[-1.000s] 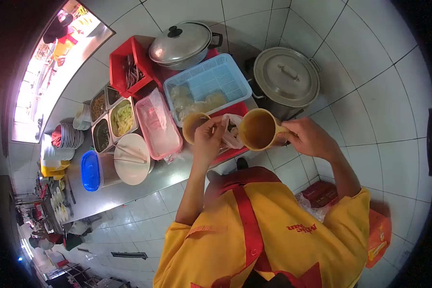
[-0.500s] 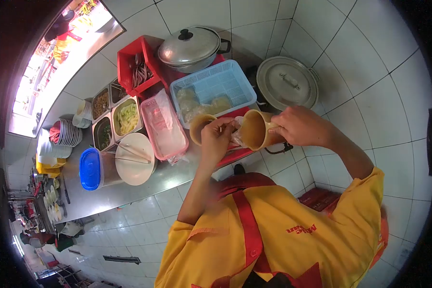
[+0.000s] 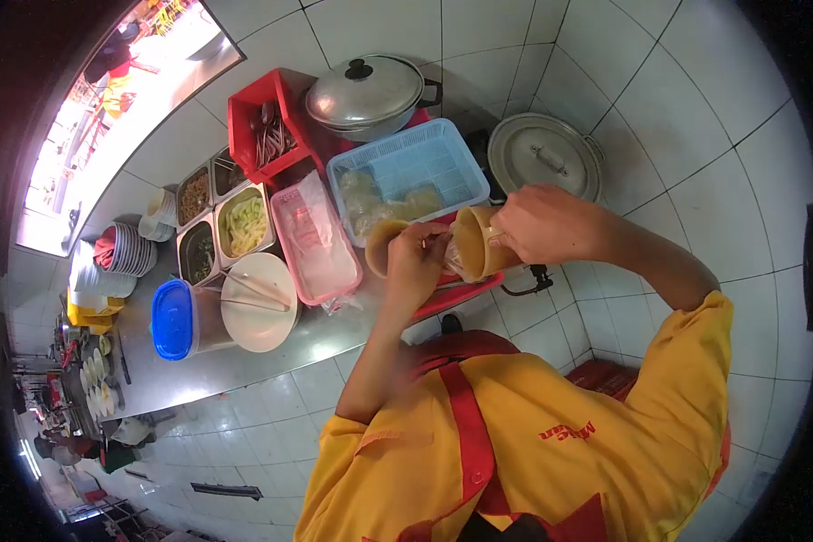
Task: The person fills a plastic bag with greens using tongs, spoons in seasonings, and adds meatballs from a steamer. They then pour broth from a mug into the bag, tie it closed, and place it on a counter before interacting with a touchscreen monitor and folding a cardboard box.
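Overhead, the view drops onto a narrow steel desk (image 3: 244, 361) set against white tiles (image 3: 696, 117) that cover every surface around it. The right hand (image 3: 542, 224) has its fingers wrapped tight round a tan mug (image 3: 474, 242), which is tipped on its side with its mouth toward the left hand (image 3: 415, 262). The left fingers are pinched on a clear plastic bag (image 3: 450, 260), held just at the mug's rim, above the edge of a red tray (image 3: 465, 291). A second tan cup (image 3: 381, 244) stands just beside the left hand.

Behind the hands lies a blue basket (image 3: 406, 167) with pale food in it. Farther back are a lidded steel pot (image 3: 366, 90) and, to the right, a larger pot under a flat lid (image 3: 542, 154). Left of the basket come a pink tub (image 3: 312, 235), steel pans (image 3: 235, 221) of greens and toppings, and a red box (image 3: 266, 126) of cutlery. Nearer the desk's front edge are a cream plate (image 3: 257, 303) with chopsticks across it and a blue-lidded tub (image 3: 170, 318). Stacked plates (image 3: 126, 253) stand at the far left below a bright opening (image 3: 108, 108).
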`<state>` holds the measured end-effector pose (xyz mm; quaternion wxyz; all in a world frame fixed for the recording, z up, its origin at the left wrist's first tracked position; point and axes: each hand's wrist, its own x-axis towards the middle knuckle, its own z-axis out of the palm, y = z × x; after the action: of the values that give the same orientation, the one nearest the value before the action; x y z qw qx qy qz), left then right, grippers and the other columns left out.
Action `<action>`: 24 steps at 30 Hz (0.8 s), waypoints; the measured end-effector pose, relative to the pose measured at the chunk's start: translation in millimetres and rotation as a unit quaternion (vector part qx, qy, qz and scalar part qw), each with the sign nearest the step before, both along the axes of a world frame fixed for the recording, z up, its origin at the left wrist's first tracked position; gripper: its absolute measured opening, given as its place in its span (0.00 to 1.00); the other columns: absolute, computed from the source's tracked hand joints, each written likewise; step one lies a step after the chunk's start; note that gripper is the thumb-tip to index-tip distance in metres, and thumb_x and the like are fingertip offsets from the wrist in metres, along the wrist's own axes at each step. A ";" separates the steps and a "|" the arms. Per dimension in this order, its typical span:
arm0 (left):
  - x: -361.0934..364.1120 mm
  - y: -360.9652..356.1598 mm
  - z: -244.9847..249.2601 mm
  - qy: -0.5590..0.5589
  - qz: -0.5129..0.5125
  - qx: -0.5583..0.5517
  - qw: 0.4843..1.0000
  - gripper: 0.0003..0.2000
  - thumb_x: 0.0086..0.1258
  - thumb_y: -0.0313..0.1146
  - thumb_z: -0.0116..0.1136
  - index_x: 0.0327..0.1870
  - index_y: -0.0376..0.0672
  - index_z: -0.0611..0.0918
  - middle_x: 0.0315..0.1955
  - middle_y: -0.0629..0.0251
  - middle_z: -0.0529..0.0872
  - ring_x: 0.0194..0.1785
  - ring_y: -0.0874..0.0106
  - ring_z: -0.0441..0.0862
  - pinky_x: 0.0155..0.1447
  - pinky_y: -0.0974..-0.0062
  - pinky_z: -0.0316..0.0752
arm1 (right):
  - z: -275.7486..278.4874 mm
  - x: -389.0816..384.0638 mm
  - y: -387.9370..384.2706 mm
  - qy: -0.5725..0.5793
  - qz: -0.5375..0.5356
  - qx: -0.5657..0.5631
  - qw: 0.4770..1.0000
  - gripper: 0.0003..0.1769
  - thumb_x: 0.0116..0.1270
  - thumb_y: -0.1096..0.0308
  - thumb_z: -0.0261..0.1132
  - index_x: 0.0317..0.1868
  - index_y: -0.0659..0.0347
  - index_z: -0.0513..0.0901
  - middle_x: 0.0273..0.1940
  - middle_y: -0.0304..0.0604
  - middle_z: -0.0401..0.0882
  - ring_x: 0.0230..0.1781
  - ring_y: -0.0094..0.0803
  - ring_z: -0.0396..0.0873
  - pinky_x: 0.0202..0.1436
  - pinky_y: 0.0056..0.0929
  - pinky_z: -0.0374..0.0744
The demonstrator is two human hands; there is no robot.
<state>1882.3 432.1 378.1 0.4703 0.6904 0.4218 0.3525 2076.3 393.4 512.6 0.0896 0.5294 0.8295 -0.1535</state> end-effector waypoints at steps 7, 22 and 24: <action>1.3 8.9 -18.7 -0.029 0.001 -0.005 1.000 0.07 0.68 0.25 0.57 0.41 0.31 0.83 0.25 0.63 0.84 0.24 0.79 0.79 0.26 0.79 0.75 | 3.6 -17.3 15.0 -0.022 0.053 0.014 0.998 0.17 0.63 0.60 0.62 0.24 0.66 0.82 0.23 0.55 0.79 0.28 0.52 0.80 0.34 0.44 0.78; -16.3 15.2 -15.2 0.009 -0.005 0.001 1.000 0.03 0.57 0.19 0.58 0.31 0.30 0.81 0.26 0.63 0.84 0.27 0.79 0.79 0.28 0.76 0.74 | 19.4 -86.4 55.2 -0.130 0.197 -0.051 0.971 0.12 0.40 0.63 0.64 0.23 0.63 0.84 0.25 0.52 0.82 0.28 0.43 0.82 0.35 0.37 0.79; -18.2 15.9 -20.7 -0.052 0.011 -0.046 0.998 0.06 0.59 0.18 0.57 0.36 0.30 0.83 0.26 0.55 0.85 0.30 0.71 0.84 0.33 0.72 0.76 | 28.6 -97.0 58.0 -0.154 0.195 -0.064 0.966 0.11 0.43 0.63 0.64 0.23 0.62 0.84 0.25 0.52 0.82 0.28 0.44 0.82 0.35 0.38 0.79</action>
<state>1864.1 448.0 357.4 0.5188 0.6440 0.4201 0.3737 1979.3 451.4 541.2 0.2786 0.3678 0.8813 -0.1022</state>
